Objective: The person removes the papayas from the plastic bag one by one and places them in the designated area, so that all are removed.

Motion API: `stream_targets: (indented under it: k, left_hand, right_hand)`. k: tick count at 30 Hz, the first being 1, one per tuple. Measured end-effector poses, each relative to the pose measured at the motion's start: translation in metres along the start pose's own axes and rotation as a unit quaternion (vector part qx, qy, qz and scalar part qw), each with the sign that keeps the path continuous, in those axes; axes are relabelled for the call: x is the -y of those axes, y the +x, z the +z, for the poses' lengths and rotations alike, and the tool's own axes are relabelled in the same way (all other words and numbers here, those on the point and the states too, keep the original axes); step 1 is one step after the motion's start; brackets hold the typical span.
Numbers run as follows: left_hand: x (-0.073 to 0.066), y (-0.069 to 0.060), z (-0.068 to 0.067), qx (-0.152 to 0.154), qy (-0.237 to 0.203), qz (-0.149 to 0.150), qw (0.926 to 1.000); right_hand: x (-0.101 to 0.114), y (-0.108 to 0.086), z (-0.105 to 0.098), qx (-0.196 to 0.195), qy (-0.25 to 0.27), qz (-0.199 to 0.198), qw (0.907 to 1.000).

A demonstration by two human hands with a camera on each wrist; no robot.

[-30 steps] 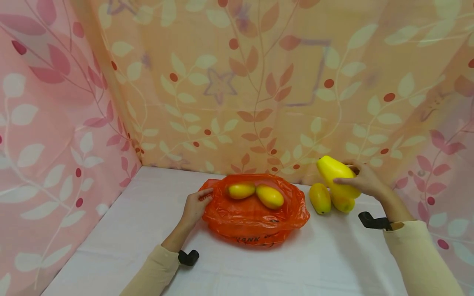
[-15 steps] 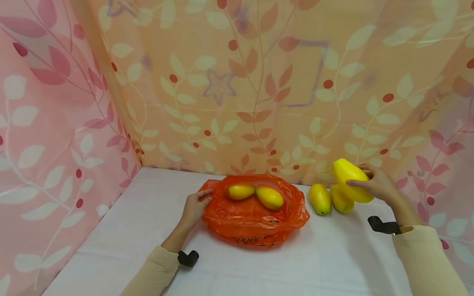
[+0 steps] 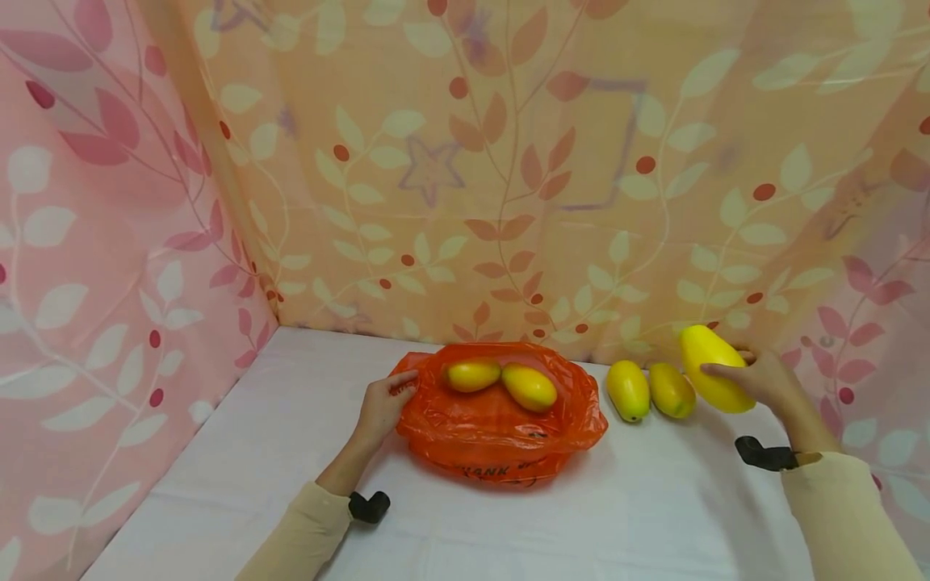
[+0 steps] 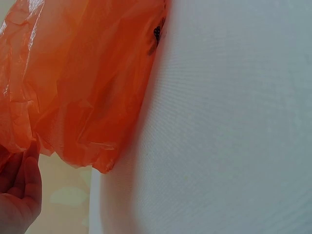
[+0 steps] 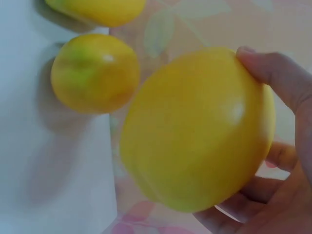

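Note:
My left hand [image 3: 379, 410] pinches the left edge of an orange plastic bag [image 3: 494, 436]. In the left wrist view its thumb and fingertips meet at the crinkled plastic. Two yellow mangoes, a left one [image 3: 472, 375] and a right one [image 3: 529, 386], lie at the bag's mouth. My right hand [image 3: 773, 386] grips a large yellow papaya [image 3: 715, 369], thumb on one side and fingers on the other in the right wrist view. To the left of that papaya, two more mangoes, one nearer the bag [image 3: 628, 390] and one beside it [image 3: 672, 390], rest on the table.
A white cloth covers the table [image 3: 240, 452]. Close behind it hangs a peach curtain [image 3: 436, 242] with leaf patterns, and a pink leafy sheet [image 3: 109, 242] closes off the left side. More pink sheet stands at the right.
My right hand has carried the papaya to the right and slightly down, away from over the two table mangoes, which now show fully. The left hand and the bag stay put.

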State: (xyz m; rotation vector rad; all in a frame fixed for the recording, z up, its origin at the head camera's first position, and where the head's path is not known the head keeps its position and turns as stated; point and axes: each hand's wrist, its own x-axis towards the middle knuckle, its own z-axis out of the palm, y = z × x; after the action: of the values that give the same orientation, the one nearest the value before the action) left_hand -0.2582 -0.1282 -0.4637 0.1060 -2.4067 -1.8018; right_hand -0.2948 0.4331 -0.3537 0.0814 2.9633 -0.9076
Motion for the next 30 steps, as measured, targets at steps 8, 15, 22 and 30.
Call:
stream_targets:
  k: [8,15,22,30]
  left_hand:
    - [0.0,0.0,0.0,-0.001,0.003,-0.007,1.0]
    - [0.002,0.0,0.0,0.001,0.004,-0.008,1.0]
    - [0.002,0.0,0.0,-0.002,0.002,-0.004,1.0]
    - [0.002,-0.001,-0.001,-0.002,0.002,-0.008,1.0]
  right_hand:
    - [-0.01,-0.005,0.001,-0.031,-0.008,0.025,0.9992]
    - [-0.026,-0.002,0.006,-0.013,0.0,0.062,0.998]
    - [-0.041,-0.001,0.013,-0.009,-0.001,0.095,0.9954]
    - [-0.051,0.001,0.023,-0.003,0.036,0.123,0.9917]
